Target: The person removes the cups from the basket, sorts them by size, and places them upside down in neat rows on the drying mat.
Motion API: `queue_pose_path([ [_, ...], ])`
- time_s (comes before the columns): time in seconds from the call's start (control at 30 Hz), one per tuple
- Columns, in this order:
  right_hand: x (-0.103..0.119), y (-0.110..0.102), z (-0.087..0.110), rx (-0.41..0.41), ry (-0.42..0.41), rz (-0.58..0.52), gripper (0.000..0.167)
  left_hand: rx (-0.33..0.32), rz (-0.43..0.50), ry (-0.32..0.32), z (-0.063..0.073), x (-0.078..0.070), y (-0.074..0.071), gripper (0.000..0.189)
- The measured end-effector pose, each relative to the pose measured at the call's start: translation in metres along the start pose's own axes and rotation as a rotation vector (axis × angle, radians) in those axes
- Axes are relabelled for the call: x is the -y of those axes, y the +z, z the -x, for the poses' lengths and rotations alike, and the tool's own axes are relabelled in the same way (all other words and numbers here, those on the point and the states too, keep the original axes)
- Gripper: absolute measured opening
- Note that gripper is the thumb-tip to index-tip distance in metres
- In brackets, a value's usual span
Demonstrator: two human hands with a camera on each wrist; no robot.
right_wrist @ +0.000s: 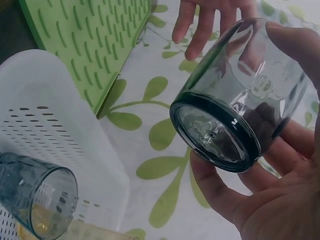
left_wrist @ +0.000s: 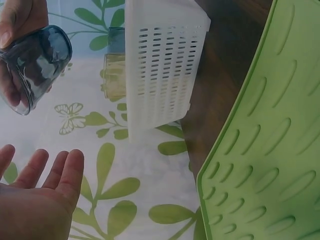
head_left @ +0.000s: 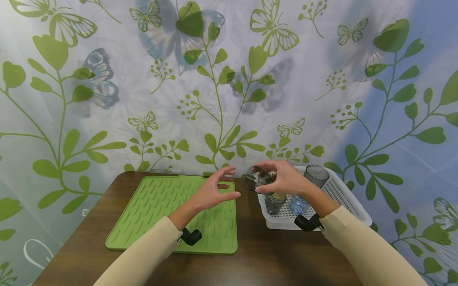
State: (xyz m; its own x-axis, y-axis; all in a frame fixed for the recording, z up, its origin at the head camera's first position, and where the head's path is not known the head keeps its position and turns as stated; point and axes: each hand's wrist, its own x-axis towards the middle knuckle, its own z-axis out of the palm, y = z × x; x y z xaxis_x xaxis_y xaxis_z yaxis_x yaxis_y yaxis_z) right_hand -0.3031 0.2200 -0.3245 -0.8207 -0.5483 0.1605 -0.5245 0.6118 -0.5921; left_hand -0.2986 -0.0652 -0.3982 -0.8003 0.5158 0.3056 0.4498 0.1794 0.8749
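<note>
My right hand (head_left: pixel 288 178) grips a smoky grey drinking glass (head_left: pixel 251 180), tilted on its side in the air near the basket's left edge. In the right wrist view, the glass's thick round base (right_wrist: pixel 212 135) faces the camera, with the thumb on one side and fingers on the other. Facing it across a small gap, my left hand (head_left: pixel 212 192) hovers over the right part of a green ridged drying mat (head_left: pixel 150 214). Its fingers are spread and relaxed, with nothing in them, as the left wrist view also shows at the fingers (left_wrist: pixel 70 172).
A white perforated plastic basket (head_left: pixel 286 225) stands right of the mat. Inside it are a dark grey glass (head_left: pixel 317 174), another greyish glass (head_left: pixel 274 204), a blue glass (head_left: pixel 298 204) and something yellowish (left_wrist: pixel 115 75). A patterned curtain (head_left: pixel 222 99) hangs behind the brown wooden table (head_left: pixel 272 258).
</note>
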Motion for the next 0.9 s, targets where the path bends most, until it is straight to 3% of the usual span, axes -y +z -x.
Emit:
queue_pose_path([
  [0.53, 0.011, -0.005, -0.015, 0.079, -0.068, 0.082, 0.073, 0.001, 0.063, -0.04, -0.009, -0.006, 0.001, 0.082],
  [0.9, 0.018, 0.002, -0.022, 0.073, -0.097, 0.132, 0.073, -0.032, 0.056, -0.123, -0.012, -0.015, 0.008, 0.078],
])
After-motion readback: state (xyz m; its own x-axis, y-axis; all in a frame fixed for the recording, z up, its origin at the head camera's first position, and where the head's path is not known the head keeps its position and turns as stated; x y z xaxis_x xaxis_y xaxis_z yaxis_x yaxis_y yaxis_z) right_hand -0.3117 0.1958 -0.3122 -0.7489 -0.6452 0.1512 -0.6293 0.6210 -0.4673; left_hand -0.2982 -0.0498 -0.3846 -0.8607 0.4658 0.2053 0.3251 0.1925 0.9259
